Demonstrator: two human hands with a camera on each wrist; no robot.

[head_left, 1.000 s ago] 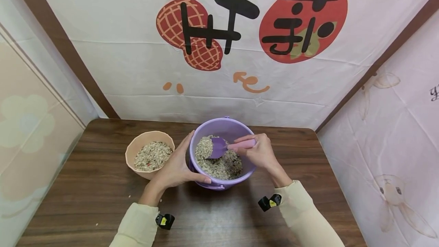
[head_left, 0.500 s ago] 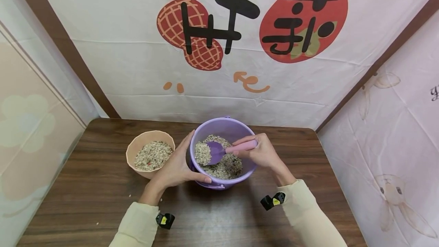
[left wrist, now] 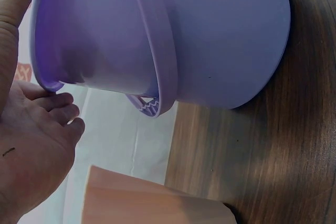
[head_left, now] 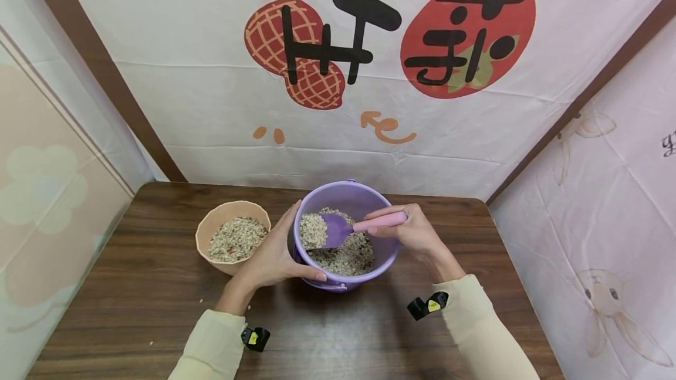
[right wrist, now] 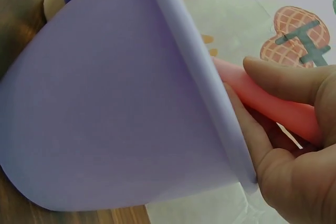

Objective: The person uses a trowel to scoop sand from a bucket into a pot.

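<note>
A purple bucket (head_left: 388, 257) stands at the middle of the table, with pale mixed grain flakes (head_left: 343, 260) inside. My left hand (head_left: 271, 260) grips its left side, thumb along the front rim and fingers at the left rim. In the left wrist view those fingers (left wrist: 65, 114) bend at the bucket's edge. My right hand (head_left: 417, 233) holds the pink handle of a toy shovel (head_left: 380, 221), thumb along the handle. The shovel's purple blade is inside the bucket, heaped with flakes at its left end. In the right wrist view, my right fingers (right wrist: 249, 129) lie right at the rim.
Left of the bucket, close to my left hand, is a peach faceted bowl (head_left: 206, 230) partly filled with similar flakes and a small red bit. A few stray flakes lie on the brown wooden table (head_left: 158, 298). A printed cloth (head_left: 211, 104) hangs behind it.
The toy shovel dipped slightly toward the front left, then my right hand drew back to the right and a little up with the loaded blade. My left hand kept its hold on the bucket.
</note>
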